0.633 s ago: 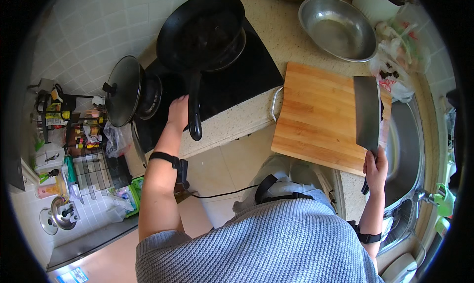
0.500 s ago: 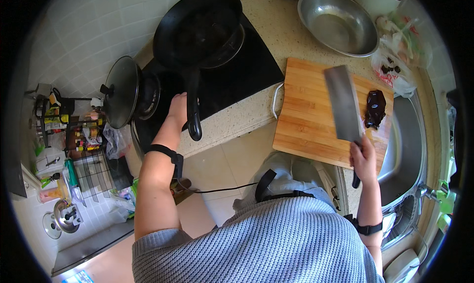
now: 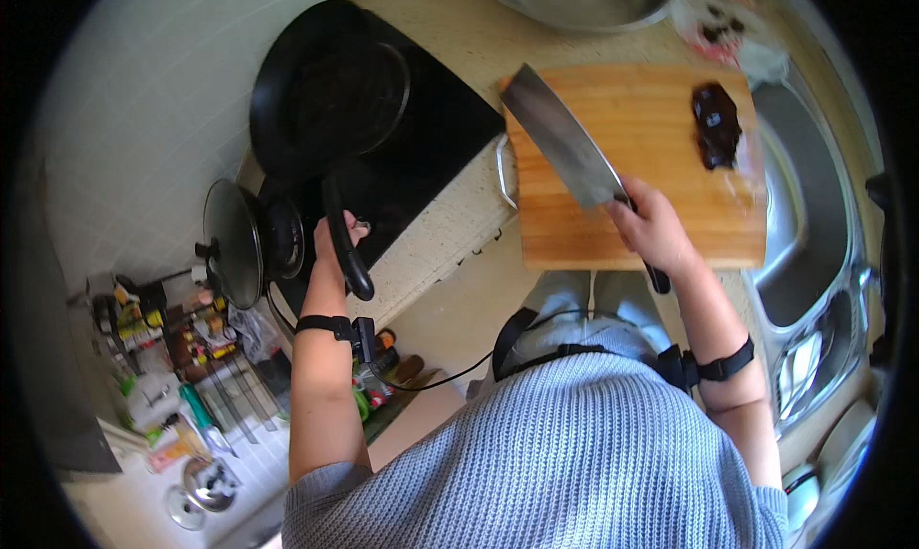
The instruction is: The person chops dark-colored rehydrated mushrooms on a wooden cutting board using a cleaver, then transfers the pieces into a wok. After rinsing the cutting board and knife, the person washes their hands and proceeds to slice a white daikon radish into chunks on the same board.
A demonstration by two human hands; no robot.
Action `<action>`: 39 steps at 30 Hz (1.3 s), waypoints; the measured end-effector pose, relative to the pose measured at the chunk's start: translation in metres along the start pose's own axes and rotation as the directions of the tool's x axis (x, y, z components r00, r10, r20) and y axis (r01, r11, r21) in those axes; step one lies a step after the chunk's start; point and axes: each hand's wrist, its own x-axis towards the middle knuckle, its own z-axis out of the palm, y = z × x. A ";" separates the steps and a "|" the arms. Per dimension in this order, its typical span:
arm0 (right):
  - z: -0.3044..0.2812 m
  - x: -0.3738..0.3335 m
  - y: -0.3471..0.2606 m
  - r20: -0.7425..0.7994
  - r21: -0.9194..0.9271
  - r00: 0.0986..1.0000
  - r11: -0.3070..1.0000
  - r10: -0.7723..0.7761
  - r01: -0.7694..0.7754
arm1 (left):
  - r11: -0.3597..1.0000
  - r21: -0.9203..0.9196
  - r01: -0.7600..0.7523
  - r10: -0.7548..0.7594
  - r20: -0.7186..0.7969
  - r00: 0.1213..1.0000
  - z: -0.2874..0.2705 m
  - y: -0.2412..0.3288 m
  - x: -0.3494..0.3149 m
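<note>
One cleaver is held in the closed right grip over the wooden board; the dark lump lies on the board's right side, seemingly not cut yet; the left grip is partly behind the pan handle, its openness and hold impossible to tell

Soft, even light lies over the cutting board, with glare on the steel sink to its right, dimness in the black pan to its left, blur smearing the bottles farther left, and fisheye bending toward a black rim.
</note>
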 end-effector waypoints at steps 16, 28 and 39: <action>-0.021 -0.026 0.030 -0.115 -0.039 0.993 0.999 0.028 -0.033 | 0.929 -0.363 0.064 -0.061 0.018 0.998 -0.001 0.016 -0.020; -0.053 -0.047 0.035 -0.220 0.128 0.975 0.992 0.011 0.018 | 0.963 -0.266 -0.046 -0.090 -0.477 0.874 0.035 0.006 -0.028; -0.107 -0.092 0.042 -0.445 0.267 0.893 0.961 0.063 0.065 | 0.433 -0.329 -0.839 0.674 -0.500 0.544 0.014 0.369 -0.069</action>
